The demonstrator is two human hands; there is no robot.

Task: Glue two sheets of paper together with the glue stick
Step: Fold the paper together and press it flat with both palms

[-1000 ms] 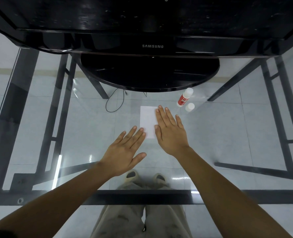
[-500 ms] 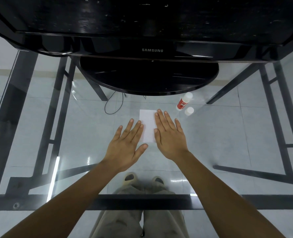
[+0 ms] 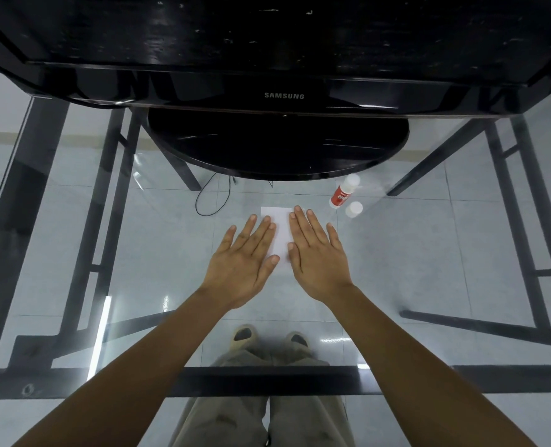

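Nearest the camera, trousers and sandalled feet (image 3: pixel 269 339) are seen through the glass tabletop (image 3: pixel 429 253). Further out, the left hand (image 3: pixel 242 263) and the right hand (image 3: pixel 316 257) are laid flat, palms down, with the fingers extended and slightly spread, nothing being gripped. Between and partly under them a white sheet of paper (image 3: pixel 282 235) lies flat on the glass, its long axis running away from the person; whether a second sheet lies beneath it cannot be told. Beyond and to the right, a glue stick (image 3: pixel 343 195) lies on its side, its long axis angled away and to the right, and its white cap (image 3: pixel 354 209) stands just beside it. Farthest off, a black monitor (image 3: pixel 284 95) is seen on its round base.
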